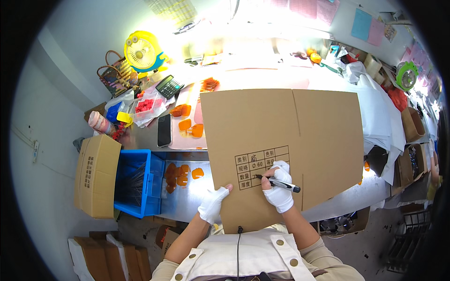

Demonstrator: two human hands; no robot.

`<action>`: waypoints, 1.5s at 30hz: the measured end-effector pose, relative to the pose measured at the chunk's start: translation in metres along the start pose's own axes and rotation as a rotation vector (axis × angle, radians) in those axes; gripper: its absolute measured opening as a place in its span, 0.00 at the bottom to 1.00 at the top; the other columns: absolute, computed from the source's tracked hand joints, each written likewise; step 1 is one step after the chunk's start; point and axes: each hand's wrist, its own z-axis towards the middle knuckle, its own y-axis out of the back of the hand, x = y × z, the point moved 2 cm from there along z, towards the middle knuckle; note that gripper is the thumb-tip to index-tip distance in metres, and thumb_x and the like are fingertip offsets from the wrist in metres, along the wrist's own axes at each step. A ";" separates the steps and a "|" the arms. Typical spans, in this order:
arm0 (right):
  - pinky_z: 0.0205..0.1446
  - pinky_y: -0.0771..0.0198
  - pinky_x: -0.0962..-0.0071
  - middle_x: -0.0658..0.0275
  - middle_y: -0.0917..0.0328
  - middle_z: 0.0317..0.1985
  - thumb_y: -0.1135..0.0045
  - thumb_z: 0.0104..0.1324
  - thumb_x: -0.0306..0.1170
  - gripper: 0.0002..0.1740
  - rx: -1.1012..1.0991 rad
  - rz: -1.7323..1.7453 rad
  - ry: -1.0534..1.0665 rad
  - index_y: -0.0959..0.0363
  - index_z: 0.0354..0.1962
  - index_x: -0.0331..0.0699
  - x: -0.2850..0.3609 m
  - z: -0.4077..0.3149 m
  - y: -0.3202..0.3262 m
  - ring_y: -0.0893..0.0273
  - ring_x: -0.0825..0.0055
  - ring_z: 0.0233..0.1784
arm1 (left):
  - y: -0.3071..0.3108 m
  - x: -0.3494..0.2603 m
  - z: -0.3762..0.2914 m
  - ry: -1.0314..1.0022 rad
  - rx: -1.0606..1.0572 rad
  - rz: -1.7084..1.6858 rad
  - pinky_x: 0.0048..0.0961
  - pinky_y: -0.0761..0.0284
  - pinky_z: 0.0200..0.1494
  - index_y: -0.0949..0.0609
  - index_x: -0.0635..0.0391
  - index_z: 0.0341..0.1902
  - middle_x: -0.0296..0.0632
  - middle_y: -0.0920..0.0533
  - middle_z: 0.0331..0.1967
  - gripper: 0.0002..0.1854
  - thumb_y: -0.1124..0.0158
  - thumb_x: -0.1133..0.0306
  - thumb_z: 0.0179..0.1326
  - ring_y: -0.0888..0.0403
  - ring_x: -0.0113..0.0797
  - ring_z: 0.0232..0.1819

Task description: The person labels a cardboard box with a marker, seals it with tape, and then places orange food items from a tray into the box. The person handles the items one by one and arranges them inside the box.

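A flattened cardboard carton [260, 119] lies before me, tilted, bearing a printed table with handwriting in some cells. My right hand [279, 186], in a white glove with bare fingertips, grips a black marker pen [281, 184]; its tip is at a cell in the table's lower left. My left hand [215, 203], gloved the same way, holds the carton's lower left edge, thumb on top and fingers hidden beneath. Orange tinted lenses [190, 128] lie on the pink mat left of the carton, and more orange lenses [182, 170] lie on the metal surface below.
Left stand a blue plastic crate [154, 200] and a cardboard box [98, 175]. A smartphone [164, 130], calculator [169, 86], tub of red pieces [147, 105] and yellow fan [140, 52] occupy the bench. White sheets [376, 123] hang at right.
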 end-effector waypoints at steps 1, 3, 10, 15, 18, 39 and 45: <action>0.42 0.36 0.64 0.64 0.27 0.23 0.38 0.55 0.31 0.08 -0.012 0.002 -0.026 0.29 0.23 0.38 -0.001 0.000 0.000 0.36 0.63 0.36 | 0.001 0.001 0.000 -0.002 -0.003 -0.003 0.34 0.25 0.57 0.36 0.56 0.67 0.42 0.24 0.58 0.30 0.35 0.69 0.64 0.24 0.34 0.57; 0.42 0.36 0.64 0.64 0.27 0.24 0.39 0.55 0.31 0.09 -0.015 0.060 -0.048 0.29 0.23 0.38 -0.002 -0.001 -0.001 0.36 0.63 0.36 | 0.002 0.002 0.001 -0.005 0.005 -0.004 0.34 0.25 0.57 0.36 0.56 0.67 0.42 0.24 0.58 0.29 0.36 0.69 0.64 0.24 0.34 0.57; 0.53 0.36 0.60 0.64 0.26 0.23 0.38 0.54 0.30 0.07 0.026 0.015 -0.065 0.28 0.24 0.39 0.003 -0.012 0.003 0.34 0.61 0.37 | 0.008 0.008 0.006 -0.027 0.020 0.003 0.34 0.25 0.57 0.36 0.57 0.67 0.43 0.25 0.59 0.29 0.36 0.69 0.65 0.25 0.35 0.58; 0.55 0.36 0.60 0.64 0.26 0.23 0.38 0.54 0.31 0.08 0.055 0.075 -0.115 0.28 0.24 0.39 0.003 -0.017 0.005 0.34 0.61 0.39 | 0.010 0.012 0.007 0.011 0.018 -0.028 0.34 0.25 0.57 0.37 0.55 0.68 0.42 0.25 0.59 0.31 0.36 0.69 0.65 0.25 0.35 0.57; 0.51 0.35 0.62 0.64 0.27 0.23 0.38 0.54 0.31 0.08 0.035 0.027 -0.100 0.29 0.23 0.38 0.003 -0.017 0.003 0.35 0.62 0.39 | 0.010 0.011 0.006 -0.007 -0.007 0.015 0.34 0.25 0.57 0.38 0.54 0.69 0.42 0.25 0.59 0.31 0.36 0.69 0.65 0.25 0.34 0.57; 0.32 0.28 0.79 0.65 0.29 0.32 0.44 0.66 0.24 0.06 -0.157 0.271 -0.451 0.31 0.39 0.34 -0.045 0.009 0.029 0.29 0.83 0.24 | 0.008 0.009 0.004 0.042 -0.003 -0.020 0.32 0.23 0.54 0.33 0.58 0.66 0.41 0.22 0.56 0.26 0.39 0.70 0.66 0.22 0.34 0.54; 0.45 0.32 0.70 0.63 0.28 0.33 0.38 0.59 0.27 0.06 -0.138 0.161 -0.432 0.26 0.32 0.35 -0.061 0.026 0.036 0.32 0.72 0.40 | 0.011 0.010 0.005 -0.016 0.017 0.040 0.31 0.23 0.52 0.30 0.59 0.63 0.40 0.21 0.52 0.23 0.39 0.69 0.66 0.21 0.32 0.52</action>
